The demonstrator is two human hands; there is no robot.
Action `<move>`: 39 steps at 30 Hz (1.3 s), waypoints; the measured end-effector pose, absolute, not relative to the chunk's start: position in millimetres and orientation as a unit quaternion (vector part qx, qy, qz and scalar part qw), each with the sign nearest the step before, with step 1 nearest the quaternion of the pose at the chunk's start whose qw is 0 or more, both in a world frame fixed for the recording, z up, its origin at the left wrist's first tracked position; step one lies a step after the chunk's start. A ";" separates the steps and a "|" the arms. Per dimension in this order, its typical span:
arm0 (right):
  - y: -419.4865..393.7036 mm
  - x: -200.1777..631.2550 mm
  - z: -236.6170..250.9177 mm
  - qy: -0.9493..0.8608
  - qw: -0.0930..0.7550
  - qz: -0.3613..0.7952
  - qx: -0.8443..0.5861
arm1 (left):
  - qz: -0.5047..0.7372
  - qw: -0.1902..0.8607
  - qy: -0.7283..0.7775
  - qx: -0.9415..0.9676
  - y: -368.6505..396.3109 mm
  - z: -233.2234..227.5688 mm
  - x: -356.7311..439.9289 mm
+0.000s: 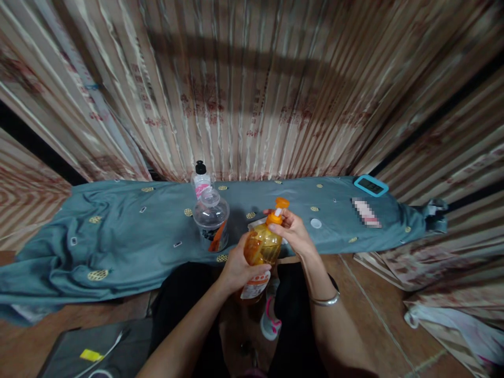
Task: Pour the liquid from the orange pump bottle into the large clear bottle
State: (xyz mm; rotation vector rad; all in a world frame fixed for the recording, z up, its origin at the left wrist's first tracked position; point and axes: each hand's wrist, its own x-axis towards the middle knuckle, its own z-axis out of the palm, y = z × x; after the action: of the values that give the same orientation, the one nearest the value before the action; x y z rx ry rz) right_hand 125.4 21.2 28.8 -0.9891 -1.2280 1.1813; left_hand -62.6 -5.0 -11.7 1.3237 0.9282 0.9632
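An amber pump bottle (264, 247) with an orange pump top (282, 203) is tilted in front of me, over the near edge of the cloth. My left hand (241, 266) is wrapped round the bottle's body, above its white and orange label. My right hand (290, 230) has its fingers closed on the orange collar at the neck. To the left stands a clear plastic tub (211, 218) with a black and orange print. Behind it, partly hidden, is a clear bottle (201, 181) with a black cap and a pink label.
A teal cloth with pineapple prints (129, 226) covers the long surface. On its right lie a white round cap (315, 223), a blurred-out pink item (366, 212) and a blue-framed digital clock (371, 185). Striped curtains (244, 105) hang close behind. A dark grey case (106, 349) lies lower left.
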 end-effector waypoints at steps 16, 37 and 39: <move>19.4 128.5 32.9 -0.510 0.546 0.517 -0.417 | 0.396 0.574 0.407 0.590 -3.3 -10.1 -63.1; 19.1 133.8 38.4 -0.477 0.589 0.550 -0.350 | 0.374 0.649 0.339 0.569 -1.7 -15.2 -61.9; 19.2 135.4 41.8 -0.477 0.612 0.520 -0.357 | 0.372 0.634 0.350 0.581 -1.5 -15.5 -62.0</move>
State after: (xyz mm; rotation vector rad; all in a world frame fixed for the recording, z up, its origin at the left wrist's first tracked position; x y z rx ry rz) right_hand 135.4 19.2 41.8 -0.8231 -1.1005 1.1983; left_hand -62.0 -1.5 -15.5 1.3275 0.8011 0.8495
